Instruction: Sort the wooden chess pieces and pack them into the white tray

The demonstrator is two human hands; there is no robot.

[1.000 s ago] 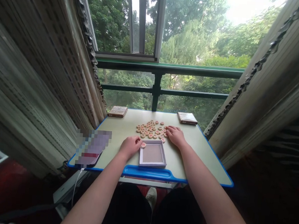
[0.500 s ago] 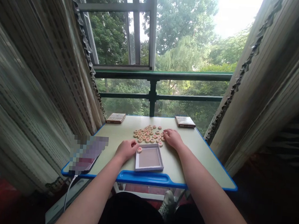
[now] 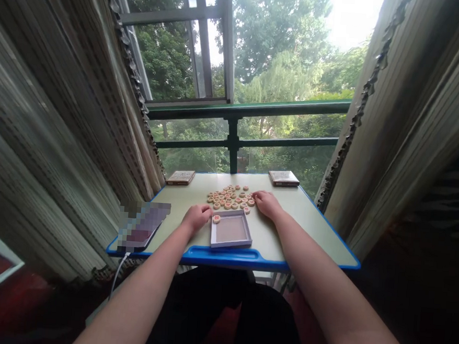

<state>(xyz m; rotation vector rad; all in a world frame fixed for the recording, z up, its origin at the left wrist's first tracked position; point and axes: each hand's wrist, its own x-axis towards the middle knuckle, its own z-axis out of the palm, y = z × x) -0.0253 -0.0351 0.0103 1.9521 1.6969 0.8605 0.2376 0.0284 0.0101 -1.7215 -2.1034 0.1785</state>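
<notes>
Table [image 3: 172, 202] by window [image 3: 269, 59]: one piece [image 3: 216, 219] seen in upper-left corner of tray [image 3: 233, 231], pile [image 3: 230, 197] left outside above it. Left hand [image 3: 197, 217] curled beside piece, grip unclear; right hand [image 3: 267, 204] laid open on pile edge.

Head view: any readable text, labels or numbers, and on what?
No text can be read.
wooden discs: red and dark marks, too small to read.
left box, right box: lid print too small to read.
phone: blurred out.
</notes>
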